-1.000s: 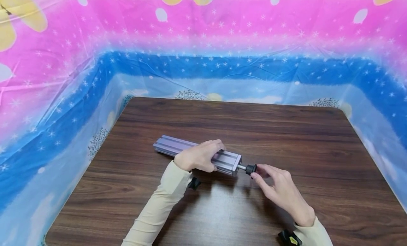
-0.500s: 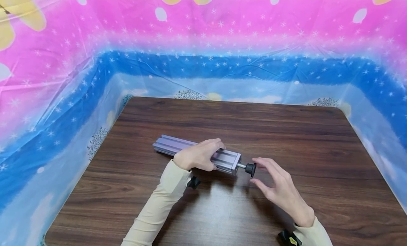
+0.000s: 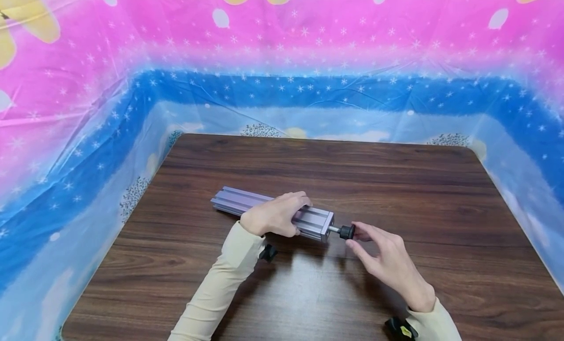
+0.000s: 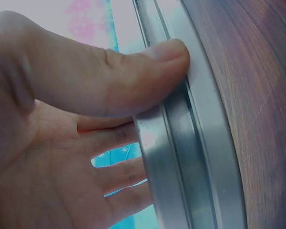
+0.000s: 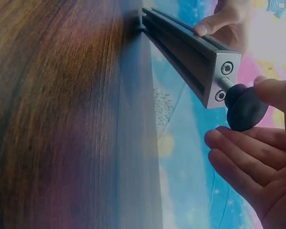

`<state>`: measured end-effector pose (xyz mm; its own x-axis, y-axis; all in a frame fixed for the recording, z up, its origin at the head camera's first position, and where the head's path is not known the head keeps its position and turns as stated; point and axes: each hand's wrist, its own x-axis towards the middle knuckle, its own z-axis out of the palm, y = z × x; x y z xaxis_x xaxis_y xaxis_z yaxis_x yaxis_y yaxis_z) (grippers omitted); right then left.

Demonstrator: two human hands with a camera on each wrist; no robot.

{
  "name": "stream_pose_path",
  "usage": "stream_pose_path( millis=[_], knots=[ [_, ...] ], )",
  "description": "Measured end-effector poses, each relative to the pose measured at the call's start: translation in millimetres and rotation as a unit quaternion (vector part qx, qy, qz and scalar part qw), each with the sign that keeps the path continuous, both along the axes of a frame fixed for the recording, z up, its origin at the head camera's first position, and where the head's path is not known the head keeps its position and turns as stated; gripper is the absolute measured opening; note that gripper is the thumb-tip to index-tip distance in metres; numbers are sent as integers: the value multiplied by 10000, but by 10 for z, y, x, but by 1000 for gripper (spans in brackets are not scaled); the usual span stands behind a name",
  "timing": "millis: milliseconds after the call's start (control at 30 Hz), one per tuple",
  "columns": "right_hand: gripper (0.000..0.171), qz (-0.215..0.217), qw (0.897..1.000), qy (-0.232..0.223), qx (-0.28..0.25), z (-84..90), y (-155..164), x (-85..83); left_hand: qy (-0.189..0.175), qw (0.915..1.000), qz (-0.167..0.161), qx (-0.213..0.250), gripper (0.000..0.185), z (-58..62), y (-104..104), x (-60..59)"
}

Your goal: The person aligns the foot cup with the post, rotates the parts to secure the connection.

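A silver aluminium profile (image 3: 240, 199) with grooved sides lies under my left hand (image 3: 277, 216). The left thumb (image 4: 152, 67) presses along one slotted side while the other fingers go round the far side, gripping it. On the near right end sits a flat end plate (image 5: 213, 78) with two socket-head screws. From it sticks out a threaded stud (image 5: 224, 84) carrying the black round base of a levelling foot (image 3: 346, 231). My right hand (image 3: 389, 257) pinches the rim of that base between thumb and fingertips; the right wrist view shows the lower fingers extended below it.
The brown wood-grain table (image 3: 326, 169) has rounded far corners. A pink and blue patterned cloth (image 3: 291, 91) hangs around its back and sides. Black straps with small mounts sit at both wrists, over cream sleeves (image 3: 216, 282).
Half a second ago the right thumb and fingers were spread off the black base; now they have closed back onto it. The left hand and the profile stay nearly in place.
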<state>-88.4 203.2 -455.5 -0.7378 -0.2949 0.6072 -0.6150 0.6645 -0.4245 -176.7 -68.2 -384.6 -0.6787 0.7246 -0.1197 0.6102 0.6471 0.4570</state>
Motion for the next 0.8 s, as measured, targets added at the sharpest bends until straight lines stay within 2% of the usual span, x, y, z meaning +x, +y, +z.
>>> stream_pose_path(
  millis=[233, 400, 467, 533, 667, 800],
  knots=[
    [19, -55, 9994, -332, -83, 18, -23, -5, 30, 10000, -34, -25, 58, -12, -2, 2],
    [16, -167, 9979, -605, -163, 11, -31, -2, 30, 10000, -37, 35, 58, -17, 0, 1],
    [24, -169, 9979, -609, -167, 7, -29, 5, 2, 10000, -37, 24, 58, -15, -2, 2],
    [40, -102, 9982, -568, -172, 11, -22, 16, 8, 10000, -30, 22, 58, -11, -3, 5],
    [70, 312, 9992, -118, -216, 18, -13, 16, 61, 10000, -12, 21, 57, -5, -6, 7],
    [66, 625, 9970, 312, -343, 14, -19, -8, 69, 10000, -17, 47, 57, 2, -8, 8]
  ],
)
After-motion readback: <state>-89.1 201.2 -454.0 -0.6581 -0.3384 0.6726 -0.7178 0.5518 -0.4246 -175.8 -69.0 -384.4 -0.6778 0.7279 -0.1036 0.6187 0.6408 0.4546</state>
